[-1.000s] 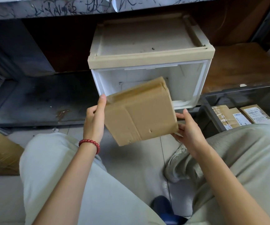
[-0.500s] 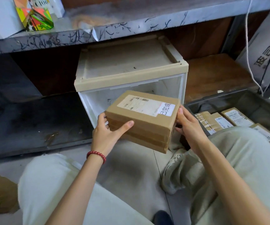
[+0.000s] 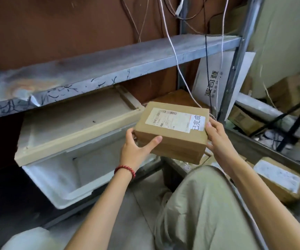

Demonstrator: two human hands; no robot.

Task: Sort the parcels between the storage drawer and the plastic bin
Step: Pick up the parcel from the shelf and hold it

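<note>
I hold a brown cardboard parcel (image 3: 170, 138) level in the air, its white shipping label facing up. My left hand (image 3: 136, 148) grips its near left corner, thumb along the front face. My right hand (image 3: 216, 134) clasps its right end. The parcel hangs to the right of the white storage drawer (image 3: 55, 175), whose open front shows nothing inside, under a beige top (image 3: 73, 127). Below and right of the parcel lies the dark plastic bin (image 3: 250, 141), with a labelled parcel (image 3: 281, 179) in it; my knee hides much of the bin.
A grey metal shelf (image 3: 109, 64) runs over the drawer. White and black cables (image 3: 174, 51) hang down behind the parcel. A metal upright (image 3: 235, 65), a white printed board (image 3: 216, 82) and several cartons (image 3: 243, 118) crowd the right side. My trouser legs fill the foreground.
The parcel turned label-up, then both hands carried it right, away from the drawer mouth to above the bin's edge. My view swung up and to the right.
</note>
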